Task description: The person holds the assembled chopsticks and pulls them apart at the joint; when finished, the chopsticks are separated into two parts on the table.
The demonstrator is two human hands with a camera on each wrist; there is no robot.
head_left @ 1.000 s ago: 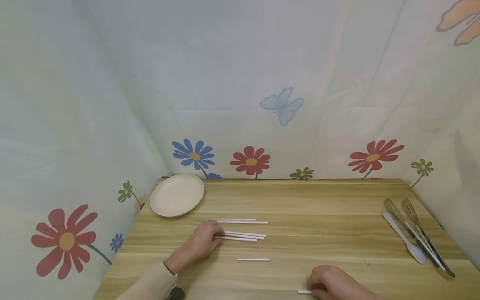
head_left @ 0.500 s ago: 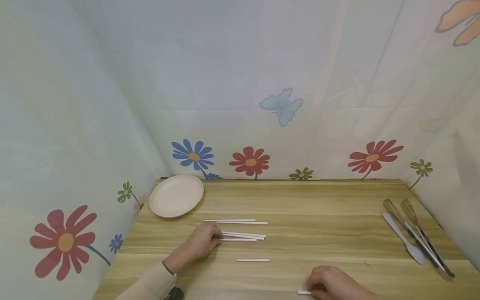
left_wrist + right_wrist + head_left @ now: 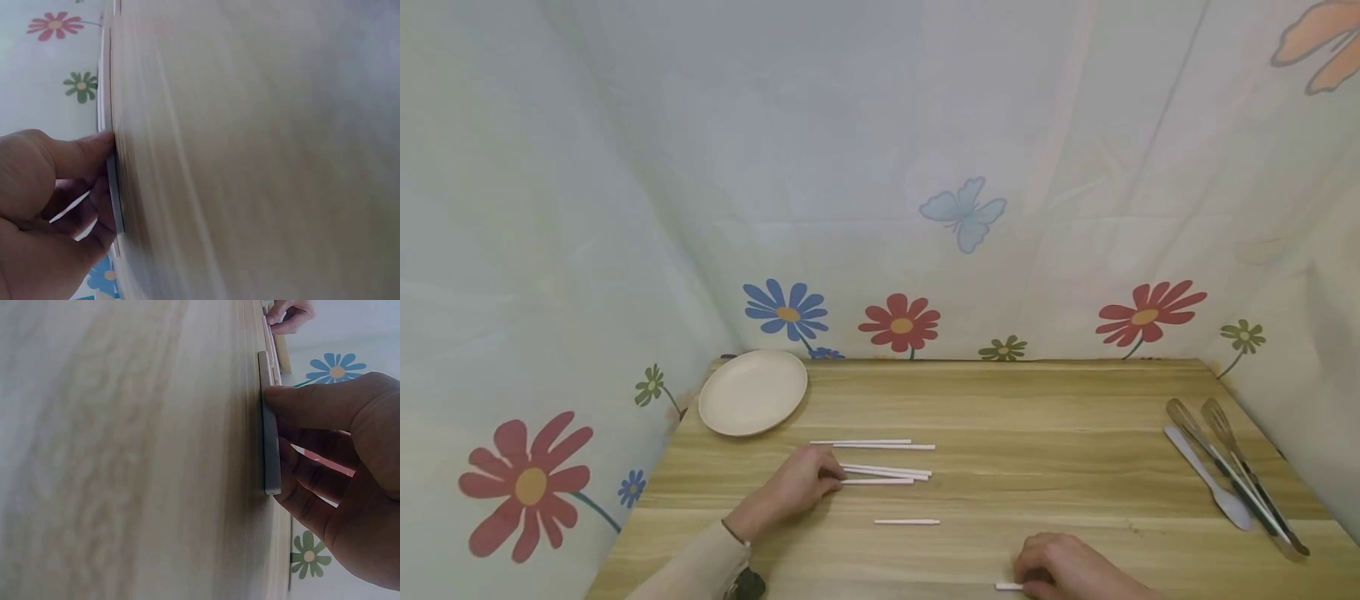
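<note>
At the left-centre of the table, my left hand (image 3: 801, 483) pinches the left end of the nearest stick (image 3: 880, 481) in a group of white sticks. Its thumb and fingertips sit at this stick (image 3: 115, 197) in the left wrist view, low against the tabletop. Just behind are two more sticks (image 3: 887, 471) of the group, their left ends hidden by the hand. At the front edge of view, my right hand (image 3: 1067, 567) holds a short white stick (image 3: 1009, 587). The right wrist view shows this square-ended stick (image 3: 271, 450) between thumb and fingers, lying along the table.
Two white sticks (image 3: 880, 444) lie farther back, and a single short one (image 3: 907, 522) lies nearer me. A cream plate (image 3: 753, 392) stands at the back left. On the right are a white spatula-like utensil (image 3: 1206, 479) and metal tongs (image 3: 1243, 471). A flowered curtain (image 3: 880, 167) surrounds the table.
My left hand has shifted very slightly left, uncovering a little more of the stick ends. The right hand and its stick have stayed in place.
</note>
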